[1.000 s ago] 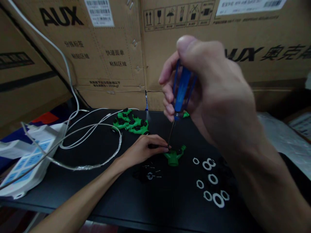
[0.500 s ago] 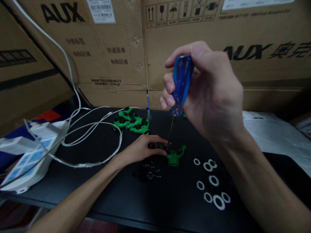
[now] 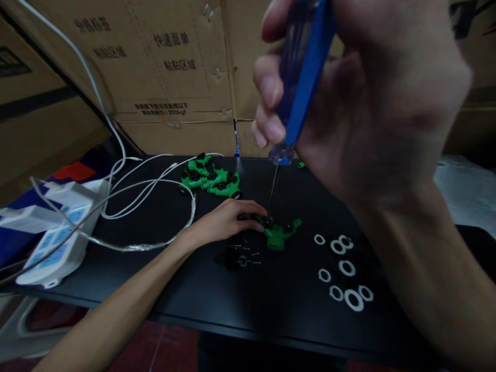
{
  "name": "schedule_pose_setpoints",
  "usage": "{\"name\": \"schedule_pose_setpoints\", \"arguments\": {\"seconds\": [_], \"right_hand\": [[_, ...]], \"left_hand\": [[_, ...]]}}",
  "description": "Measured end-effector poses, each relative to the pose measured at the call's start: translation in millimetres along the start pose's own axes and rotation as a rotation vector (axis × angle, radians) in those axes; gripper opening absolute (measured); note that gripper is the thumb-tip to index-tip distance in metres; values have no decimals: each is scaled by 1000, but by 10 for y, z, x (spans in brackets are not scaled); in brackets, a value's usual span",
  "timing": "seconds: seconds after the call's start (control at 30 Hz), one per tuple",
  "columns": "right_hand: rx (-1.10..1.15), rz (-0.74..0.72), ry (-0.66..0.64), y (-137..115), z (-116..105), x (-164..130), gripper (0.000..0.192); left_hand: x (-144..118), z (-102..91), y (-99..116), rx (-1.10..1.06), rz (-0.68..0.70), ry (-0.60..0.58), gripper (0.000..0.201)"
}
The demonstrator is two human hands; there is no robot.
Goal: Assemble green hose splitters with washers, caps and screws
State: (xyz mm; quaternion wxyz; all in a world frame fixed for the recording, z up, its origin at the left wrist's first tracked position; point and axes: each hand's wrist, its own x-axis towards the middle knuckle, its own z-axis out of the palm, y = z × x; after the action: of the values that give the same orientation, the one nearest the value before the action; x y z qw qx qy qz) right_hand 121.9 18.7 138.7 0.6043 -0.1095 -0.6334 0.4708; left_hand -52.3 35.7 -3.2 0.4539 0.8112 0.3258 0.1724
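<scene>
A: Now, right hand (image 3: 360, 98)?

B: Raised close to the camera, blurred. Fingers wrapped round the blue handle of a screwdriver (image 3: 300, 82). Grip closed on the handle. Tool near upright, tilted slightly; the thin shaft runs down and left to the fitting.

A: Tip contact?

B: Tip meets the top of the green fitting (image 3: 279, 233), right by the left fingertips. Whether it sits in a screw head: cannot tell, too small and dark.

A: Left hand (image 3: 227, 222)?

B: Palm down on the black table (image 3: 186, 289), forearm coming in from lower left. Fingers pinched on the left arm of the fitting, holding it flat against the table.

A: Fitting position?

B: Middle of the table, Y-shaped, lying flat, one arm pointing right.

A: Surroundings?

B: Small screws (image 3: 248, 253) scattered just in front of the fitting, with a dark part among them. White rings (image 3: 344, 268) in a loose group to the right, apart from the fitting. Pile of green fittings (image 3: 211, 178) further back, near the wall of boxes (image 3: 163, 77). White cables (image 3: 147, 196) looped on the left of the table. White power strip (image 3: 58, 248) at the left edge.
</scene>
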Motion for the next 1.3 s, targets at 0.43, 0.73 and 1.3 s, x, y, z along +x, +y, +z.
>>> {"name": "schedule_pose_setpoints", "arguments": {"seconds": [0.43,0.73,1.3], "right_hand": [[-60,-21,-44,88,33,-1,63],[-192,38,-67,23,25,-45,59],[-81,43,-23,57,33,-30,58]], "left_hand": [[4,-4,1,137,7,51,25],[3,4,28,148,-5,56,25],[-8,14,-4,143,28,57,24]]}}
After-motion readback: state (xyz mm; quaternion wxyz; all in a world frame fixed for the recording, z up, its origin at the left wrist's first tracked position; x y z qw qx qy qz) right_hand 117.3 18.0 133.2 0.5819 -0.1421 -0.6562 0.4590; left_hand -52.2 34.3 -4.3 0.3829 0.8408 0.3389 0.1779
